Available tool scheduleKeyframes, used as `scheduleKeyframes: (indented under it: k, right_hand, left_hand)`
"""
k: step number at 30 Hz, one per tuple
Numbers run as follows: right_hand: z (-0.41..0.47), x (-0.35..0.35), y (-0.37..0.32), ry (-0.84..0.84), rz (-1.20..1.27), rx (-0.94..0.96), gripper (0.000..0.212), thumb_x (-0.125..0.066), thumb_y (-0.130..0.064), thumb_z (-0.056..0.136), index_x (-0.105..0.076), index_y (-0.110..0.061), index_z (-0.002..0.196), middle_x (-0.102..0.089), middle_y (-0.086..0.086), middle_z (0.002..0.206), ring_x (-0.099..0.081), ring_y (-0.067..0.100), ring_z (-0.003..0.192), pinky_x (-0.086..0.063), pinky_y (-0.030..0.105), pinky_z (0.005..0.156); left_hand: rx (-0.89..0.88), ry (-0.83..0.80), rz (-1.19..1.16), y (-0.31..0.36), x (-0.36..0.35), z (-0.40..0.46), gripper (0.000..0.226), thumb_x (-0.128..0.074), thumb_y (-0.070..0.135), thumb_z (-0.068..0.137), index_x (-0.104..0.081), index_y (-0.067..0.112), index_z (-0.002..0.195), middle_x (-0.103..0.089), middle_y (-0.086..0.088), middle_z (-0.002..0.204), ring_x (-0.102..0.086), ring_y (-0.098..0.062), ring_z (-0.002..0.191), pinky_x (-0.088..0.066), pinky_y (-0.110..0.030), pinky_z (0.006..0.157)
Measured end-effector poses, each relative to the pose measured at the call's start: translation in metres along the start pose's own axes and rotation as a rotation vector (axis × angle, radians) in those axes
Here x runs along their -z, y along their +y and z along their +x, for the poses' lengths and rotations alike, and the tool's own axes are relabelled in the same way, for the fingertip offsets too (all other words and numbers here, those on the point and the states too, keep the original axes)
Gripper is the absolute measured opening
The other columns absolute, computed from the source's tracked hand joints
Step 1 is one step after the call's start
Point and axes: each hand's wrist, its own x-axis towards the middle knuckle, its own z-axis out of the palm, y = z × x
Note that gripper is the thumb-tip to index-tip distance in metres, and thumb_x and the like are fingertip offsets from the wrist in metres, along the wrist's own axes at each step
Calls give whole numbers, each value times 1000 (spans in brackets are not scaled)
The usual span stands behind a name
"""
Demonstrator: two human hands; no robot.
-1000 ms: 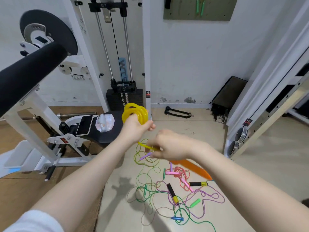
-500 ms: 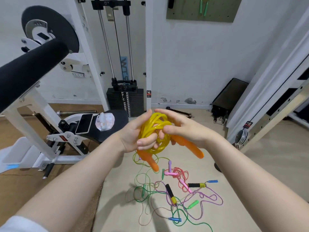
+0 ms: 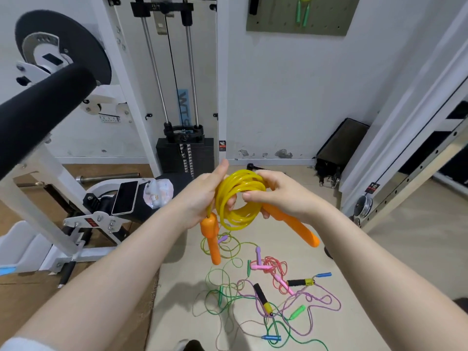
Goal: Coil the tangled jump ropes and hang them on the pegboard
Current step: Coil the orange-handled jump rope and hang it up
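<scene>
Yellow rope coil point(image 3: 239, 198) gripped between left hand point(image 3: 202, 196) and right hand point(image 3: 281, 196).

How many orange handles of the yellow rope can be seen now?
2. One orange handle hangs down below the left hand; the other sticks out down and right from under the right hand. Both belong to the coiled yellow rope.

coil point(image 3: 239, 196) between both hands | tangled ropes point(image 3: 273, 295) on floor below | pegboard point(image 3: 298, 15) on wall above
</scene>
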Motion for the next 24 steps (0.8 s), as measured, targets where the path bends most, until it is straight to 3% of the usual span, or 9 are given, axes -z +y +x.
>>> scheduleKeyframes:
  k: [3, 5, 8, 12, 15, 17, 19, 22, 24]
  right_hand:
    - [16, 2, -2, 17, 36, -41, 19, -64, -24, 87, -60, -11, 101, -60, 2, 72, -52, 15, 50, -40, 22, 43]
    - [30, 2, -6, 9, 48, -71, 21, -62, -27, 88, -61, -12, 103, -61, 2, 73, -51, 15, 50, -40, 22, 44]
    - [54, -5, -10, -40, 13, -102, 27, -62, -32, 88, -60, -13, 108, -59, 6, 75, -52, 15, 47, -39, 24, 44]
    - [85, -18, -16, 25, -240, -89, 31, -59, -37, 89, -55, -25, 117, -61, 8, 94, -57, 12, 54, -45, 23, 45]
    - [98, -23, -8, 75, -267, -91, 38, -65, -37, 84, -51, -29, 118, -61, 2, 99, -61, 15, 71, -55, 31, 63]
    - [104, -26, 1, 77, -384, -91, 16, -66, -37, 83, -52, -38, 91, -60, -2, 88, -58, 16, 78, -52, 39, 75]
    - [109, -26, 9, 66, -630, -102, 20, -63, -41, 84, -45, -36, 76, -58, -3, 86, -52, 18, 85, -45, 41, 80]
    - [123, -29, 7, 179, -915, -34, 22, -66, -42, 82, -58, -30, 99, -59, -1, 101, -51, 22, 96, -43, 38, 82]
    - [130, -32, 2, 388, -845, 95, 35, -68, -33, 82, -60, -21, 114, -58, 3, 108, -55, 24, 89, -47, 37, 75]
  left_hand:
    - [-60, -204, -96, -3, 26, 4, 59, -52, 69, 75, -65, 12, 86, -60, -2, 67, -57, -16, 71, -49, -35, 76]
    - [-90, -238, -96, -1, 39, 7, 61, -66, 65, 67, -62, 11, 93, -61, 0, 70, -60, -18, 75, -45, -43, 85]
    - [-77, -88, -91, 5, 49, 7, 38, -74, 42, 71, -60, 10, 87, -49, 4, 55, -53, -11, 51, -44, -38, 76]
    - [-56, 124, -70, 12, 71, 14, 8, -59, 13, 88, -58, 5, 87, -45, 8, 46, -44, -5, 41, -42, -26, 57]
    - [-29, 249, -162, 18, 92, 25, 14, -51, 11, 93, -55, 9, 80, -42, 7, 41, -42, -4, 36, -43, -20, 49]
    - [-19, 297, -186, 20, 106, 31, 17, -52, 12, 93, -55, 12, 76, -44, 8, 42, -42, -5, 36, -43, -22, 49]
    - [0, 304, -157, 19, 117, 35, 15, -55, 15, 92, -57, 11, 78, -45, 7, 45, -43, -6, 38, -43, -24, 51]
    - [31, 277, -114, 20, 132, 38, 13, -55, 20, 93, -58, 11, 84, -46, 7, 46, -44, -6, 38, -42, -21, 46]
    - [32, 284, -83, 20, 142, 42, 18, -52, 23, 95, -55, 13, 80, -45, 5, 48, -43, -6, 39, -41, -21, 46]
